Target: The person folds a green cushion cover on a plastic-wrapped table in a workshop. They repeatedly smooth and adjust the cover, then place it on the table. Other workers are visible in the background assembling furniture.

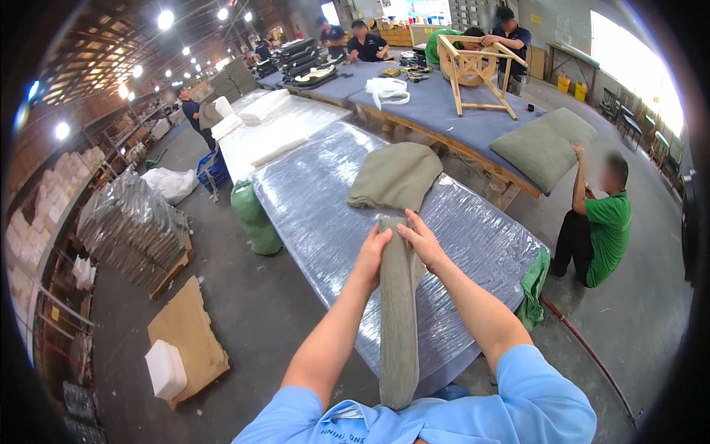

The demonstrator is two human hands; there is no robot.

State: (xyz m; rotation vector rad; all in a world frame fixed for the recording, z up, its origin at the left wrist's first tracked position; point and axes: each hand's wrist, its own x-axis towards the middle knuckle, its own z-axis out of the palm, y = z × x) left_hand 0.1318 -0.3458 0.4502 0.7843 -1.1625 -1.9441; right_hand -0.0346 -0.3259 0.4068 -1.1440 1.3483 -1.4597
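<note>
Between my two hands, close to my body, a grey-green fabric cushion (398,325) stands on edge, its long narrow side toward me. My left hand (372,255) grips its far end from the left, thumb along the top. From the right, my right hand (423,243) closes on the same end, fingers at the corner. Just beyond my fingertips a second grey-green cushion (396,176), rounded at the far side, lies flat on the plastic-wrapped table (318,200). The undersides of both hands are partly hidden.
At right a crouching person in green (608,233) touches a large cushion (543,148) on the blue table's edge. A wooden stool frame (473,74) stands upturned farther back. White foam sheets (266,107) lie on the far table end. Wrapped stacks (133,226) and cardboard (194,333) are left.
</note>
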